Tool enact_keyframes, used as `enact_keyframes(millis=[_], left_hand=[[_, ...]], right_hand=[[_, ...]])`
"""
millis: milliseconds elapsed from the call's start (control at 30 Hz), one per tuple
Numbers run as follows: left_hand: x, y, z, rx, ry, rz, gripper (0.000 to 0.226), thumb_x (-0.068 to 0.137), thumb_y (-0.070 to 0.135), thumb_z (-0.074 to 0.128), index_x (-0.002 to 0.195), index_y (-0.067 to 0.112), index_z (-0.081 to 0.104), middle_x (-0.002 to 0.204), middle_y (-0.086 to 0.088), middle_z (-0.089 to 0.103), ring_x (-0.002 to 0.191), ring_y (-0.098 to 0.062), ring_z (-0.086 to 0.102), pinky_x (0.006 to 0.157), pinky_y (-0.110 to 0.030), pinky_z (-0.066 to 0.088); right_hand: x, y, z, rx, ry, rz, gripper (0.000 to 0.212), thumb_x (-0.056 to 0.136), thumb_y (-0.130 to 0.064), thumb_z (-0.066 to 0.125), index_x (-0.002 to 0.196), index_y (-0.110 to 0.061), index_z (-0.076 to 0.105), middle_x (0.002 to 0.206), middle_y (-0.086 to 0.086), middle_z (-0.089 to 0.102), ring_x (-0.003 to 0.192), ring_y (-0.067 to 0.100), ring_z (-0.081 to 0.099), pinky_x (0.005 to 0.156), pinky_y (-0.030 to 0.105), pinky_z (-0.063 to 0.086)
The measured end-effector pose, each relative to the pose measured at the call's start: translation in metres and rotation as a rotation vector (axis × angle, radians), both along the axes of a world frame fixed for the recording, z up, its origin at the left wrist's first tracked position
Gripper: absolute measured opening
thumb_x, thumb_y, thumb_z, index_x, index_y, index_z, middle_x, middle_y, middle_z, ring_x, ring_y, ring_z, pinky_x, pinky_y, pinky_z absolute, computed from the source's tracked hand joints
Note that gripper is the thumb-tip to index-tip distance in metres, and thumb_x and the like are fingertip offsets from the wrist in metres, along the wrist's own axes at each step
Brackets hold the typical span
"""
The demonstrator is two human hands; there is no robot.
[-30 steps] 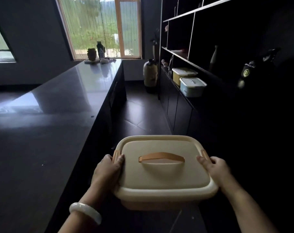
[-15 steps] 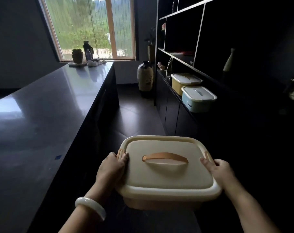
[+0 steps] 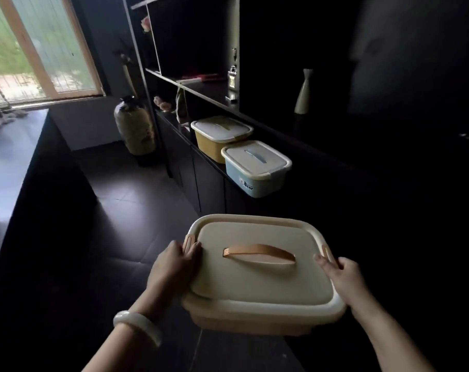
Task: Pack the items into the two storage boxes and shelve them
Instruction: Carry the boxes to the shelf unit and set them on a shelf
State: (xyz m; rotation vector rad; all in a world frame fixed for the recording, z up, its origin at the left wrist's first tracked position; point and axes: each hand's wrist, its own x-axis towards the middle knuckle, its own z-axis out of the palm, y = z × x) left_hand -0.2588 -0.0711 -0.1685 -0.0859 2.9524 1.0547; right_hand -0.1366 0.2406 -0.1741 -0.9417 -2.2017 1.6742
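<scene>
I carry a cream storage box (image 3: 260, 280) with an orange lid handle in front of me, above the dark floor. My left hand (image 3: 174, 267) grips its left side by the orange clip, and my right hand (image 3: 343, 277) grips its right side. The lid is on. On the dark shelf (image 3: 322, 162) ahead to the right stand a yellow lidded box (image 3: 220, 138) and, nearer to me, a light blue lidded box (image 3: 257, 170).
A long dark counter (image 3: 10, 162) runs along the left. A large ceramic jar (image 3: 135, 124) stands on the floor by the shelf unit's far end. A pale bottle vase (image 3: 304, 92) sits on an upper shelf. The aisle floor lies between counter and shelves.
My view has turned right and moved toward the shelf unit. The two shelved boxes look nearer. Both hands keep their hold on the cream box.
</scene>
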Motion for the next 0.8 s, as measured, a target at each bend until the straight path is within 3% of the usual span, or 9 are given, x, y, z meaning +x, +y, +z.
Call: enact_keyframes(millis=[133, 333, 500, 567, 667, 800], left_hand=[[-0.065, 0.049, -0.008, -0.026, 0.007, -0.087, 0.042, 0.09, 0.063, 0.046, 0.079, 0.022, 0.044, 0.074, 0.005, 0.05, 0.062, -0.01, 0.043, 0.05, -0.03, 0.026], [-0.145, 0.116, -0.013, -0.017, 0.01, -0.209, 0.046, 0.09, 0.063, 0.045, 0.081, 0.018, 0.048, 0.076, 0.001, 0.056, 0.066, -0.014, 0.051, 0.051, -0.032, 0.032], [-0.194, 0.169, -0.025, -0.038, 0.026, -0.328, 0.047, 0.091, 0.062, 0.044, 0.081, 0.016, 0.049, 0.072, 0.003, 0.053, 0.067, -0.019, 0.049, 0.056, -0.034, 0.033], [-0.211, 0.19, -0.033, -0.027, 0.023, -0.395, 0.047, 0.091, 0.062, 0.043, 0.08, 0.016, 0.048, 0.07, 0.004, 0.052, 0.068, -0.022, 0.048, 0.06, -0.034, 0.033], [-0.232, 0.221, -0.044, -0.015, 0.01, -0.522, 0.047, 0.092, 0.061, 0.041, 0.077, 0.017, 0.046, 0.067, 0.003, 0.049, 0.073, -0.03, 0.053, 0.064, -0.033, 0.034], [-0.258, 0.258, -0.055, -0.02, 0.013, -0.684, 0.046, 0.095, 0.056, 0.041, 0.083, 0.013, 0.053, 0.073, -0.004, 0.054, 0.085, -0.037, 0.061, 0.064, -0.032, 0.033]], right_hand=[[-0.044, 0.04, 0.001, 0.015, 0.018, -0.081, 0.031, 0.085, -0.025, 0.071, 0.093, -0.002, 0.052, 0.086, 0.016, 0.059, 0.074, 0.023, 0.056, 0.056, 0.028, 0.04], [-0.087, 0.088, -0.001, -0.001, 0.004, -0.215, 0.033, 0.085, -0.027, 0.071, 0.068, -0.009, 0.049, 0.065, 0.007, 0.054, 0.057, 0.019, 0.052, 0.05, 0.028, 0.037], [-0.102, 0.112, -0.008, 0.002, -0.031, -0.353, 0.034, 0.085, -0.029, 0.071, 0.07, -0.01, 0.047, 0.07, 0.009, 0.054, 0.059, 0.018, 0.05, 0.055, 0.03, 0.04], [-0.106, 0.121, -0.013, 0.013, -0.068, -0.397, 0.033, 0.085, -0.032, 0.07, 0.084, -0.003, 0.055, 0.08, 0.012, 0.057, 0.068, 0.023, 0.055, 0.064, 0.035, 0.043], [-0.107, 0.129, -0.02, 0.042, -0.118, -0.522, 0.057, 0.086, -0.036, 0.068, 0.122, 0.005, 0.052, 0.098, 0.007, 0.052, 0.094, 0.028, 0.056, 0.079, 0.034, 0.04], [-0.105, 0.131, -0.032, 0.077, -0.227, -0.629, 0.048, 0.084, -0.049, 0.065, 0.099, -0.003, 0.06, 0.088, 0.013, 0.065, 0.08, 0.031, 0.061, 0.073, 0.04, 0.049]])
